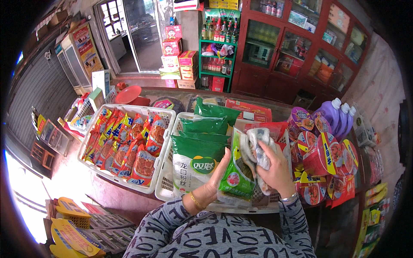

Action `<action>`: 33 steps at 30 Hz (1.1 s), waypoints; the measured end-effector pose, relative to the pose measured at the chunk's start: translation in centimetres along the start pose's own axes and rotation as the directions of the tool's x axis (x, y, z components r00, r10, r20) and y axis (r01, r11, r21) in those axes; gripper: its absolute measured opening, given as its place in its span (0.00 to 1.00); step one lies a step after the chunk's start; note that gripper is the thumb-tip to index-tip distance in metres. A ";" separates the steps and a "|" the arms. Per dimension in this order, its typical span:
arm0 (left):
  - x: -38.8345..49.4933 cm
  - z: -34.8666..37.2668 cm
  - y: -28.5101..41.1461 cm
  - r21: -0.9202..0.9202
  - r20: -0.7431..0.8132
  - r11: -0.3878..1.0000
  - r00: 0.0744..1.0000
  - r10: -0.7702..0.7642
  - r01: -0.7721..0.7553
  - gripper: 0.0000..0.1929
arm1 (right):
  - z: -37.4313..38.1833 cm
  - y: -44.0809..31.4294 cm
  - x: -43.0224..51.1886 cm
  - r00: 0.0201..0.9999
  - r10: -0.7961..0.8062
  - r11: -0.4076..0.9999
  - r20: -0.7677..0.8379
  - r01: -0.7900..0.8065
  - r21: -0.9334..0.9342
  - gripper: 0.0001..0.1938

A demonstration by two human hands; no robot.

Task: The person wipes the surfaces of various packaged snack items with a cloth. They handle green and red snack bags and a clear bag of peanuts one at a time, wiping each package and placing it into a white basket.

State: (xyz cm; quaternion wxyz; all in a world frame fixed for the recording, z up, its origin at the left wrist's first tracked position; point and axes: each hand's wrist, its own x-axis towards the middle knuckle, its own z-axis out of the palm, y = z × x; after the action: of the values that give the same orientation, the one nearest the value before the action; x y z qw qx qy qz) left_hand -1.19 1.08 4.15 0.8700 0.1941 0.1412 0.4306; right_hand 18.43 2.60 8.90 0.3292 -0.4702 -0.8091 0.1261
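Observation:
My left hand (213, 180) grips the left edge of a green and clear plastic food packet (237, 183), its thumb pointing up and most of its fingers hidden. The packet stands tilted over the white plastic basket (164, 184) in front of me. In my right hand (277, 171) is a bunched, patterned cloth (263, 145), close against the packet's right side. Large green and white noodle bags (196, 161) stand in a row in the same basket, left of the packet. Behind the cloth a red plastic package (280, 128) shows in part.
To the left, a second white basket (129, 106) holds several red snack packets (142, 163). Instant noodle tubs (322, 154) are stacked at the right, before purple jugs (335, 117). A red stool (129, 95) and a green bottle shelf (200, 48) stand beyond the counter.

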 end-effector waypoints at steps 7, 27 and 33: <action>0.2 0.2 0.3 -0.130 -0.004 0.992 1.000 0.001 -0.001 0.41 | 0.3 0.7 -1.5 1.000 0.017 0.998 -0.022 -0.016 0.053 0.36; -0.8 -2.2 -0.7 0.334 0.023 0.928 0.986 0.166 -0.164 0.30 | -0.4 -5.0 -1.1 0.965 -0.244 0.970 0.100 0.242 0.032 0.38; 0.7 -1.1 -0.5 -0.064 -0.010 0.997 0.999 -0.037 0.036 0.40 | -0.1 0.9 2.0 1.000 -0.014 1.000 -0.012 0.014 -0.012 0.35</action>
State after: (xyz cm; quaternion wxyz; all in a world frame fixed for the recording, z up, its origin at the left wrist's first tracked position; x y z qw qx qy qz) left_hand -0.92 1.57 2.88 0.8828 0.1611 0.1356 0.4199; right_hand 18.42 4.77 9.32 0.3320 -0.4674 -0.8111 0.1161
